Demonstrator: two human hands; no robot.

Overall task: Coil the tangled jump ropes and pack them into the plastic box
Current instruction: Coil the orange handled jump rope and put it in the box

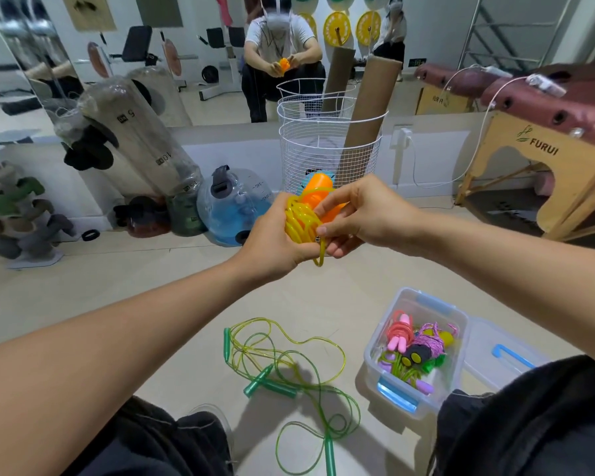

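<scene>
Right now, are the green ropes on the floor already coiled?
No, the green ropes lie in loose tangled loops on the floor beside the plastic box, untouched while both hands work on the yellow rope.

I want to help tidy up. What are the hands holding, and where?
Both hands, left and right, grip the yellow jump rope by its coiled cord, orange handles sticking up.
</scene>
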